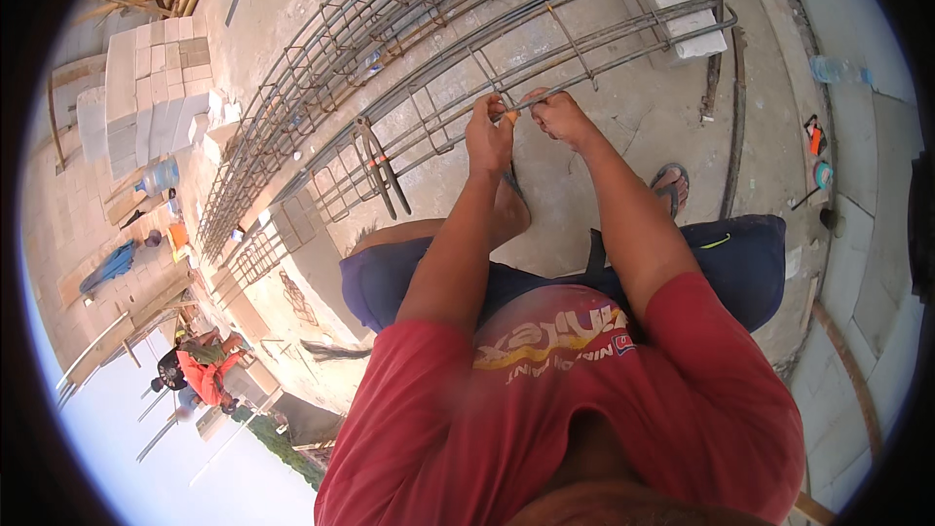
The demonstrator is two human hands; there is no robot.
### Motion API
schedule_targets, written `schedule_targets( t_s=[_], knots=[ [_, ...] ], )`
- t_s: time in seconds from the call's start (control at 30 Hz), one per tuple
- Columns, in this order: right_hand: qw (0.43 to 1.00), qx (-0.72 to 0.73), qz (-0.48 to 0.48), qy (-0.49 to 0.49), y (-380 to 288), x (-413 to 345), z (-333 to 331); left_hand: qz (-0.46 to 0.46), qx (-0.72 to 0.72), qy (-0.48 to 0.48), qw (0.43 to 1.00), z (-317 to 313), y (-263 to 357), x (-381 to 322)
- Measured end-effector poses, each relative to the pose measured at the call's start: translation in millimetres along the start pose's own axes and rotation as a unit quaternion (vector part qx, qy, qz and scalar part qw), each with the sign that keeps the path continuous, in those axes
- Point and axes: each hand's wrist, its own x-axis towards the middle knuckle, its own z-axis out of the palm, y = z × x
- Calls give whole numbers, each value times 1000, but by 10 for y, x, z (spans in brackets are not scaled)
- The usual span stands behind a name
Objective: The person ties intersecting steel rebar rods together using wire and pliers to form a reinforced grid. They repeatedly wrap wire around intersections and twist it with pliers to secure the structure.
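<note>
A long rebar cage (445, 120) with square stirrups lies in front of me, its right end resting on a pale block (676, 4). My left hand (491, 135) is at the near bars by a stirrup, its fingertips pinched together; an orange spot shows at the thumb, and whether it holds a wire is too small to tell. Just to its right, my right hand (559, 117) has its fingers curled around the near bar. Pincers with dark and orange handles (381, 168) hang on the cage, left of my hands.
More rebar cages (350, 33) lie beyond. Stacked pale blocks (157, 88) stand at the left. Steel bars (734, 124), a plastic bottle (840, 70) and a teal tape measure (823, 175) lie at the right. Other people (204, 372) are far off at lower left.
</note>
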Motion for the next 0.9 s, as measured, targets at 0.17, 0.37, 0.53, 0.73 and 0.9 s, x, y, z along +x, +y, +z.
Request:
schedule_targets(
  t_s=[0.17, 0.37, 0.53, 0.73, 0.9],
  knots=[
    [998, 40, 26, -29, -13, 14, 91, -13, -60, -21, 998, -88, -23, 48],
    [995, 87, 31, -46, -48, 94, 91, 42, -41, 37, 998, 22, -38, 239],
    [998, -5, -25, 64, 8, 4, 280, 66, -35, 37, 997, -46, -177, 207],
    [933, -218, -163, 235, 243, 19, 352, 77, -49, 34, 995, -156, -20, 129],
    [883, -313, -208, 283, 189, -286, 617, 51, -100, 15, 994, -191, -50, 120]
  ],
)
